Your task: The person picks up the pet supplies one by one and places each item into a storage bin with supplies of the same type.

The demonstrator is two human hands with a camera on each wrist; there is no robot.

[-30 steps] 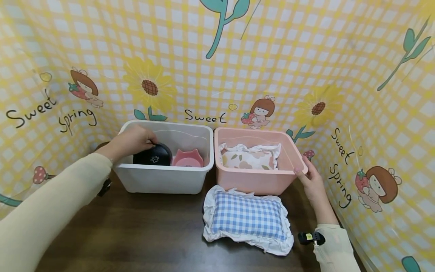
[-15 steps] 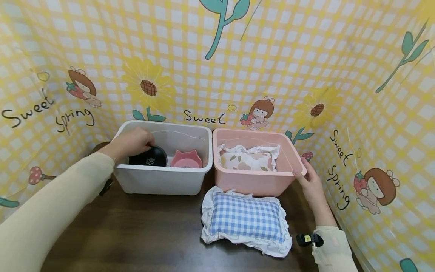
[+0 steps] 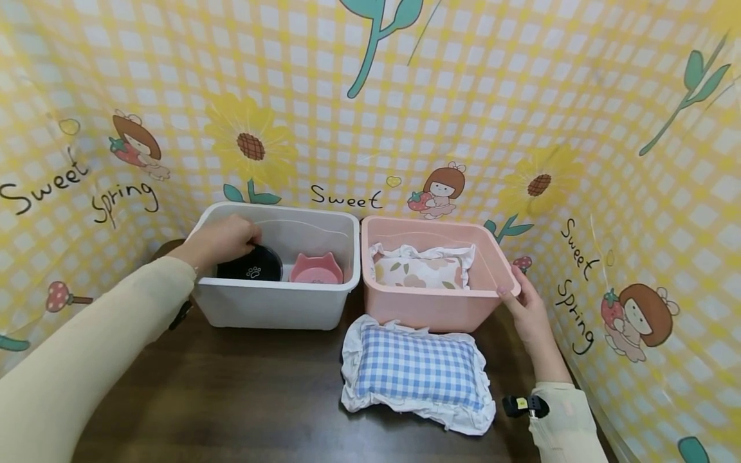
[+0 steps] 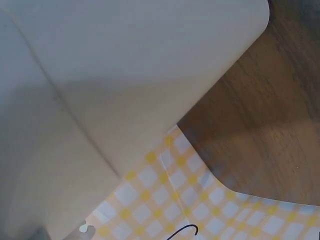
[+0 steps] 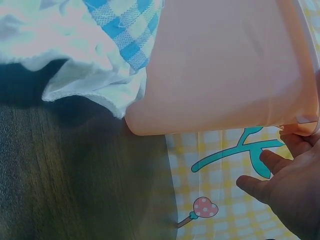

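Note:
My left hand (image 3: pixel 226 238) reaches over the left side of a white plastic bin (image 3: pixel 278 305) and pinches the upper edge of a black pet bowl (image 3: pixel 253 265) with a paw print; part of the bowl is hidden by the hand and bin wall. Beside it in the bin sits a pink cat-eared pet bowl (image 3: pixel 316 269). My right hand (image 3: pixel 525 305) holds the right front corner of a pink bin (image 3: pixel 431 312), thumb on the rim. A small floral pillow (image 3: pixel 419 271) with white ruffles lies inside that bin. The left wrist view shows only the bin's outside (image 4: pixel 100 100).
A blue-and-white checked pillow (image 3: pixel 417 366) with ruffled edges lies on the dark wooden table (image 3: pixel 231 392) in front of the pink bin. The two bins stand side by side against a yellow checked cloth backdrop (image 3: pixel 324 128), which also rises at both sides.
The black bowl has come down and slightly left inside the white bin, with my left hand on it. My right hand has stayed at the pink bin's corner.

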